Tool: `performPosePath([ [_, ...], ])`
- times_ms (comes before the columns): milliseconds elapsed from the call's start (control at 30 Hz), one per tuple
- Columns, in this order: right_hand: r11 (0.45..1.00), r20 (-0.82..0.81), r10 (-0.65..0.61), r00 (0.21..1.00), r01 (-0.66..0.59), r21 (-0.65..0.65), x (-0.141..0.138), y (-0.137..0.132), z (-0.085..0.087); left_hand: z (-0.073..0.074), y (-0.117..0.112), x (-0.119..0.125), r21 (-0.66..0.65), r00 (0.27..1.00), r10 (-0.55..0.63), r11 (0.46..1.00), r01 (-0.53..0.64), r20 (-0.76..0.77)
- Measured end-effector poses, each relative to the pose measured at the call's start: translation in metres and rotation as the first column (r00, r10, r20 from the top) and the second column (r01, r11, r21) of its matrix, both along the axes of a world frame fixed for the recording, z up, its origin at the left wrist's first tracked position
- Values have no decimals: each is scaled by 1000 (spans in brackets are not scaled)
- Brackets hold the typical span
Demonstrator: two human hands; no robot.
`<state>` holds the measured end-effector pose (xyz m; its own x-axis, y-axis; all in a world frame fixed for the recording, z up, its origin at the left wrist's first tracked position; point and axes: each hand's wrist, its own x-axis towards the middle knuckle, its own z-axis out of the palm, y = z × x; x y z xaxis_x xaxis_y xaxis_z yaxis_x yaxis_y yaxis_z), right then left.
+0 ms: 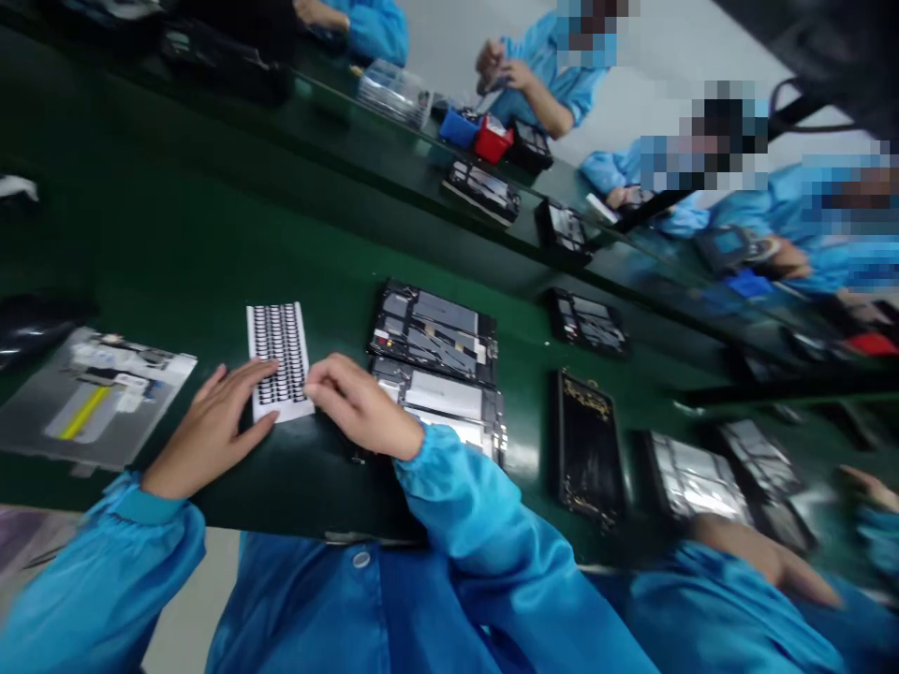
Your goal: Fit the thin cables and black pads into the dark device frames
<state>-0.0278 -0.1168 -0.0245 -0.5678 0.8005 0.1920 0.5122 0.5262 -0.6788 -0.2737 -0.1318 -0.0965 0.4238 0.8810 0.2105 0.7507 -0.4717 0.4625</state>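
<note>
A white sheet (304, 409) with columns of small black adhesive pieces lies on the green table. My left hand (223, 417) rests on its lower left part, fingers stretched out and thumb along the bottom edge. At the sheet's right edge my right hand (357, 402) is closed in a pinch; what its fingertips hold is hidden or too small to make out. Partly behind my right wrist lies an opened device (442, 398) showing a light grey battery. A second opened device (428, 328), darker inside, sits against its far side.
To the left, a clear plastic sheet (28, 421) has parts and a yellow strip on it. Further right lie a black device housing (590, 449) and more opened devices (695, 477). A raised shelf (393, 154) crosses behind, with red and blue bins (493, 140). Co-workers sit beyond and to the right.
</note>
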Motion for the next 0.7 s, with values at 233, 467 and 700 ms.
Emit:
performPosePath([
  [233, 852, -100, -513, 853, 520, 66, 148, -112, 5, 23, -19, 41, 154, 971, 110, 977, -145, 211],
  [467, 833, 137, -552, 822, 539, 124, 177, -165, -39, 36, -68, 188, 189, 914, -348, 931, 311, 209],
  [700, 833, 233, -549, 802, 503, 232, 173, -160, -44, 14, -66, 243, 104, 921, -357, 933, 344, 159],
])
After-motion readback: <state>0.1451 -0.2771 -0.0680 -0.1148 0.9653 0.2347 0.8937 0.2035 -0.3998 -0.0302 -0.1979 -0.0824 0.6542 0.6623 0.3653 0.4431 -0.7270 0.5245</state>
